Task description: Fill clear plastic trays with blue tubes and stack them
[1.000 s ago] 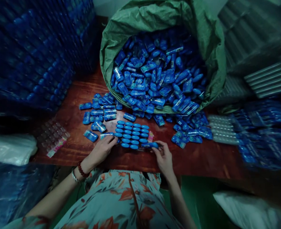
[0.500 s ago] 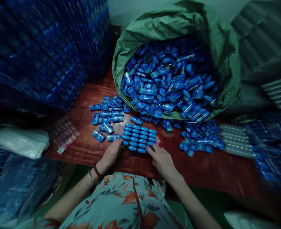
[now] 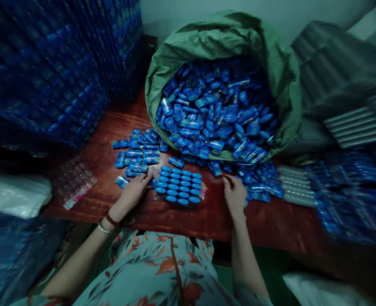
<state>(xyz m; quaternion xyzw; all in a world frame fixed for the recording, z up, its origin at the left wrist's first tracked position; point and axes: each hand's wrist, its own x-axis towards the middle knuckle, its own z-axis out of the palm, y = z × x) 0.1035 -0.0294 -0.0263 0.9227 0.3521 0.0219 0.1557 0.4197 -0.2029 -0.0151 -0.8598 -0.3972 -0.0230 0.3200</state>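
A person in a floral shirt sat at a dark reddish wooden table (image 3: 111, 127), seen from above. In front of them lay a clear plastic tray filled with small blue oval capsule-shaped packs (image 3: 179, 186), set in neat rows of four across, their rounded tops glossy; a strip of pink showed at the tray's right edge. The tray rested flat on the table near its front edge, between the two hands.

The left hand (image 3: 132, 193), with a red bead bracelet and a metal bangle at the wrist, lay just left of the tray, its fingers stretched toward a loose blue wrapped pack (image 3: 122, 182) and the tray's left edge; it was partly open, and whether it gripped anything could not be told. The right hand (image 3: 235, 193) lay to the right of the tray, apart from it, fingers loosely curled, touching the edge of a scatter of blue packs (image 3: 258, 182); nothing was clearly held.

Behind the tray, a large green woven sack (image 3: 226, 38) lay tipped open, spilling many more blue packs onto the table. An empty clear blister tray (image 3: 71, 180) lay at the far left. Stacks of filled blue trays (image 3: 54, 72) rose on the left.
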